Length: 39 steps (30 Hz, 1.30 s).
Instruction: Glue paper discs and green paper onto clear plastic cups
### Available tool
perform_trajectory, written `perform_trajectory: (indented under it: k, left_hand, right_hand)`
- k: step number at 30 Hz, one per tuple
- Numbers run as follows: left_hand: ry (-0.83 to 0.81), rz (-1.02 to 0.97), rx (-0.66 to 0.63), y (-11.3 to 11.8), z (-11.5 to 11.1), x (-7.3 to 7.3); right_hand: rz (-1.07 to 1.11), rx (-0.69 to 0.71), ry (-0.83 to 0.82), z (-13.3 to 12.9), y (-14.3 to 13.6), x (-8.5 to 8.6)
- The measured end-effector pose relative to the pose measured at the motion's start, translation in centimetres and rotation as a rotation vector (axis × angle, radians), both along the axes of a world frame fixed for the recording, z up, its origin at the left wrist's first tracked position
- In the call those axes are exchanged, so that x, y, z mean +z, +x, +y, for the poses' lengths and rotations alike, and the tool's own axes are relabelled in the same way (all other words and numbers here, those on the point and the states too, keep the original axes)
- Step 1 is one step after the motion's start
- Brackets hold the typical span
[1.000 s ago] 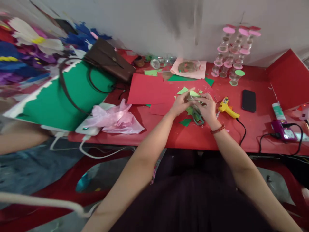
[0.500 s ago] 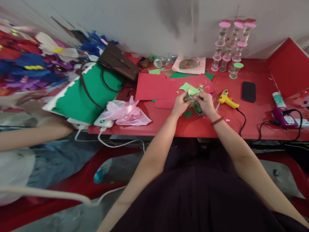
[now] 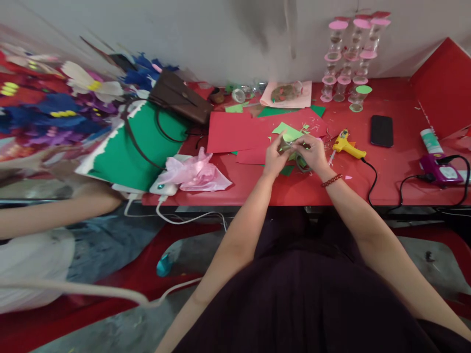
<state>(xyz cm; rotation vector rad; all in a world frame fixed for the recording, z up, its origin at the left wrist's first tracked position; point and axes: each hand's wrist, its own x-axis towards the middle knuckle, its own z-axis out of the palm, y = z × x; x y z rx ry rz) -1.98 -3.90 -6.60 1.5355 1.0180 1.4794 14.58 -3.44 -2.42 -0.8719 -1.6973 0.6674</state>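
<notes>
Both hands meet over the paper pile at the middle of the red table (image 3: 250,192). My left hand (image 3: 275,158) is closed around a small, clear, see-through piece (image 3: 285,143), its exact kind too small to make out. My right hand (image 3: 311,153) pinches the same piece from the other side, fingertips together. Just behind the hands lies light green paper (image 3: 285,129) with cut edges. Below my right fingers a round, clear object with green in it (image 3: 302,164) is partly hidden. Red paper sheets (image 3: 230,132) spread out under and left of the hands.
A yellow glue gun (image 3: 348,144) lies right of my hands, its black cord trailing off the front edge. Beyond it are a phone (image 3: 381,131) and stacked clear hourglass shapes with pink discs (image 3: 344,56). Left are a pink plastic bag (image 3: 200,171), a brown handbag (image 3: 180,95) and another person's arm (image 3: 62,201).
The camera view has shifted slightly, so the scene sits a little differently. My hands stay together at the same spot on the same piece, with only slight finger movement.
</notes>
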Motion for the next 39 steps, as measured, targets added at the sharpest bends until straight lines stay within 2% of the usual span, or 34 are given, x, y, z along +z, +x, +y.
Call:
perform_trajectory:
  k: [5,13,23,30,39]
  left_hand:
    - [-0.009,-0.004,-0.025,-0.2,-0.1,0.3]
    - [0.064,0.046,0.045,-0.6,-0.3,0.0]
    - [0.091,0.106,0.044,-0.5,-0.9,0.8]
    - [0.102,0.108,0.065,-0.6,-0.7,0.5]
    - [0.142,0.088,0.113,-0.6,-0.5,0.3]
  right_hand:
    - [0.005,0.004,-0.030,-0.2,-0.1,0.1]
    - [-0.129,0.042,0.161,-0.3,0.4,-0.2]
    - [-0.231,0.093,0.288,0.2,0.5,-0.9]
    - [-0.261,0.068,0.312,0.0,0.3,-0.9]
    - [-0.171,0.009,0.287,-0.7,-0.1,-1.1]
